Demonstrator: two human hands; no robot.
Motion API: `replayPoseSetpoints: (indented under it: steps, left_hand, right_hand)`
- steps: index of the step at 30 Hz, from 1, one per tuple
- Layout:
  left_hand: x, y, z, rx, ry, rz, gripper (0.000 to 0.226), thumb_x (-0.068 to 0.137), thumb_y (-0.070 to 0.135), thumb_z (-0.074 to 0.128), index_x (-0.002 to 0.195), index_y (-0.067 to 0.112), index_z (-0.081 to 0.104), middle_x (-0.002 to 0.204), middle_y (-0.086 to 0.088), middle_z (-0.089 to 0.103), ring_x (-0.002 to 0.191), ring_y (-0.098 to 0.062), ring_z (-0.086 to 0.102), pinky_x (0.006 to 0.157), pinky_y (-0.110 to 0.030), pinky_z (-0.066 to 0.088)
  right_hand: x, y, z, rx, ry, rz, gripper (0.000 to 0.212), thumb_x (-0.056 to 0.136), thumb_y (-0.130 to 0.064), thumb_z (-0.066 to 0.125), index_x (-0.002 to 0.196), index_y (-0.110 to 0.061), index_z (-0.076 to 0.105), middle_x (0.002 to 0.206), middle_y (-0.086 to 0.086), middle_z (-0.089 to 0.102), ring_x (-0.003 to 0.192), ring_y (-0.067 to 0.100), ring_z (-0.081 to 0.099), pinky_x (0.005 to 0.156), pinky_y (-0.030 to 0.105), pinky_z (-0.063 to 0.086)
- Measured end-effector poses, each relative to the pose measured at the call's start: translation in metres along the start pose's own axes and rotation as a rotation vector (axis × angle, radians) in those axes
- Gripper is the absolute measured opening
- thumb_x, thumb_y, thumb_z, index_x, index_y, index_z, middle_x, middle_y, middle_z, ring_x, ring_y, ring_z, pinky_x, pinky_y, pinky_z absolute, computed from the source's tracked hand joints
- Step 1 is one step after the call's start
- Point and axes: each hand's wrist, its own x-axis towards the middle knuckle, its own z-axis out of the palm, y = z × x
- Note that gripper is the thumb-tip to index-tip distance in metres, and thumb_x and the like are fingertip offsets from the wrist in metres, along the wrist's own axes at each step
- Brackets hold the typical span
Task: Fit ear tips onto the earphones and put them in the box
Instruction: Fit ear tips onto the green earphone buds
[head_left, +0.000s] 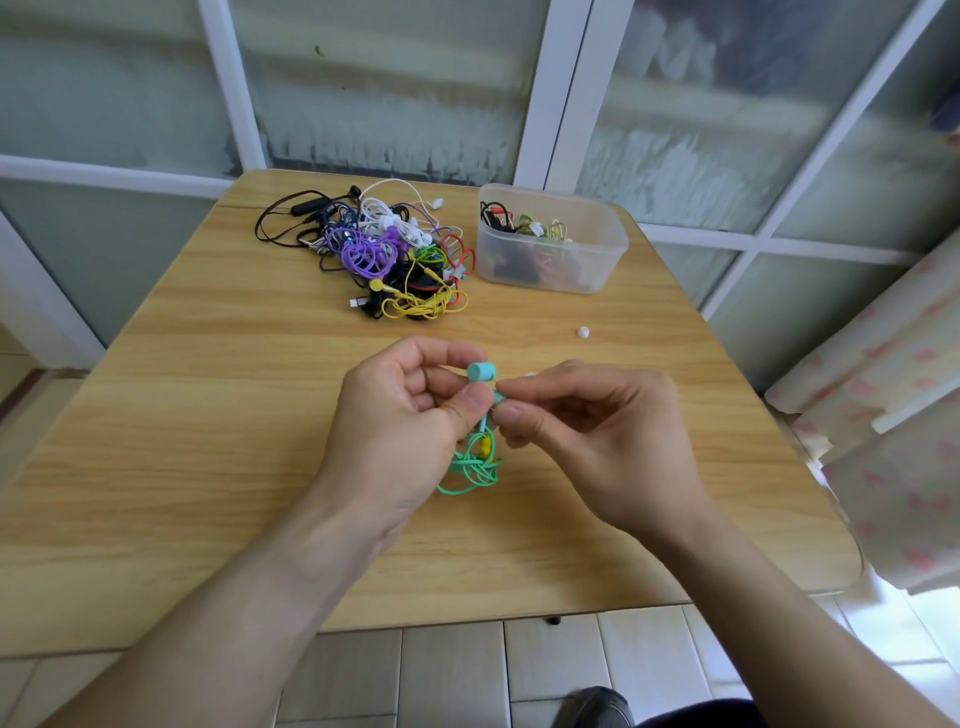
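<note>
1. My left hand (410, 400) grasps the mint-green earbud (482, 372), thumb and forefinger pinched round its stem so the round housing pokes up above the fingers.
2. Its cable (475, 465) hangs down between my hands and pools in loose green loops on the counter (208, 415), with something small and yellow caught in the coil; I can't make out what it is.
3. My right hand (587, 421) is pinched closed right beside the earbud, fingertips touching the stem area. I judge it holds an ear tip, but the fingers hide it, so I can't confirm.
4. To do this step well, I would keep the left grip steady on the housing, line the tip's opening squarely with the nozzle, and push with a slight twist until it seats evenly all round.
5. Far left of the back edge lies a tangled pile of earphones (384, 254): black, purple, white, yellow, red. It is well apart from my hands and not in the way.
6. Right of the pile sits the clear plastic box (597, 249), already holding some earphones, its top open.
7. A loose white ear tip (583, 331) lies on the counter between the box and my right hand; a careless sweep toward the box could knock it off.
</note>
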Motion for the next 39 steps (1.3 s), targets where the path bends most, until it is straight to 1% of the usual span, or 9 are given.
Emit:
replayPoseSetpoints:
  steps: [5, 9, 13, 15, 19, 22, 28, 33, 39]
  left_hand:
    - [0.0017, 0.0017, -0.0037, -0.05, -0.03, -0.104, 0.022, 0.084, -0.009, 0.063, 0.091, 0.012, 0.066, 0.061, -0.002, 0.066, 0.054, -0.009, 0.062, 0.055, -0.016, 0.05]
    - [0.0025, 0.0019, -0.0055, -0.044, -0.052, -0.085, 0.022, 0.083, -0.008, 0.064, 0.09, 0.012, 0.065, 0.065, -0.002, 0.068, 0.056, -0.01, 0.064, 0.058, -0.018, 0.052]
    - [0.002, 0.0008, -0.0048, 0.005, -0.029, 0.002, 0.023, 0.079, -0.007, 0.069, 0.09, 0.013, 0.066, 0.072, -0.003, 0.072, 0.066, -0.012, 0.068, 0.063, -0.019, 0.054]
    - [0.0013, 0.0005, -0.0039, -0.016, -0.02, 0.005, 0.022, 0.078, -0.006, 0.069, 0.091, 0.012, 0.065, 0.072, -0.002, 0.072, 0.067, -0.012, 0.068, 0.063, -0.018, 0.053]
    - [0.0009, 0.0014, -0.0026, -0.061, -0.017, -0.012, 0.021, 0.078, -0.005, 0.069, 0.092, 0.01, 0.065, 0.071, -0.001, 0.073, 0.066, -0.011, 0.069, 0.062, -0.018, 0.054]
    - [0.0018, 0.0021, -0.0028, -0.066, -0.013, -0.011, 0.02, 0.078, -0.003, 0.069, 0.092, 0.01, 0.065, 0.071, 0.0, 0.072, 0.063, -0.01, 0.068, 0.061, -0.018, 0.053]
    - [0.0017, 0.0008, -0.0018, -0.079, -0.027, -0.027, 0.022, 0.076, -0.002, 0.07, 0.093, 0.011, 0.065, 0.071, 0.001, 0.071, 0.062, -0.011, 0.067, 0.06, -0.018, 0.053]
    - [0.0005, 0.0022, -0.0005, -0.115, -0.081, -0.09, 0.023, 0.078, -0.009, 0.065, 0.092, 0.01, 0.064, 0.069, -0.001, 0.071, 0.058, -0.011, 0.065, 0.058, -0.018, 0.053]
    - [-0.0009, 0.0044, -0.001, -0.046, -0.136, -0.093, 0.024, 0.08, -0.012, 0.064, 0.089, 0.009, 0.065, 0.064, -0.002, 0.068, 0.056, -0.012, 0.065, 0.056, -0.018, 0.052]
  right_hand:
    - [-0.0001, -0.0003, -0.0016, -0.197, -0.014, -0.162, 0.014, 0.078, -0.01, 0.08, 0.091, -0.012, 0.078, 0.082, -0.002, 0.074, 0.075, 0.015, 0.071, 0.069, 0.029, 0.057]
    - [0.0, 0.0006, 0.0003, -0.12, -0.011, -0.04, 0.014, 0.078, -0.01, 0.08, 0.092, -0.01, 0.079, 0.081, 0.0, 0.075, 0.071, 0.018, 0.072, 0.07, 0.036, 0.059]
    - [0.0002, -0.0012, 0.0015, 0.028, 0.019, 0.047, 0.02, 0.074, -0.009, 0.079, 0.093, -0.004, 0.077, 0.076, 0.006, 0.075, 0.064, 0.022, 0.071, 0.065, 0.026, 0.057]
    - [0.0002, -0.0018, 0.0017, 0.079, 0.009, 0.085, 0.023, 0.072, -0.011, 0.078, 0.094, -0.006, 0.076, 0.08, 0.008, 0.076, 0.066, 0.022, 0.072, 0.066, 0.026, 0.058]
    - [0.0008, -0.0033, -0.0003, 0.158, -0.048, 0.129, 0.03, 0.071, -0.011, 0.076, 0.101, -0.008, 0.073, 0.089, 0.009, 0.077, 0.079, 0.025, 0.075, 0.074, 0.034, 0.061]
    - [0.0015, -0.0057, -0.003, 0.252, -0.054, 0.18, 0.027, 0.076, -0.007, 0.07, 0.102, -0.002, 0.07, 0.086, 0.015, 0.076, 0.075, 0.022, 0.074, 0.069, 0.03, 0.059]
    - [0.0026, -0.0042, -0.0067, 0.353, -0.063, 0.303, 0.025, 0.078, -0.008, 0.066, 0.099, 0.005, 0.067, 0.084, 0.021, 0.074, 0.074, 0.026, 0.073, 0.068, 0.03, 0.06]
    - [0.0028, 0.0013, -0.0054, 0.421, -0.093, 0.337, 0.015, 0.073, -0.01, 0.07, 0.086, -0.005, 0.076, 0.077, 0.017, 0.074, 0.066, 0.022, 0.071, 0.063, 0.026, 0.057]
    - [0.003, 0.0028, -0.0074, 0.427, -0.151, 0.384, 0.019, 0.065, -0.016, 0.076, 0.081, -0.007, 0.078, 0.075, 0.015, 0.074, 0.062, 0.019, 0.069, 0.061, 0.024, 0.056]
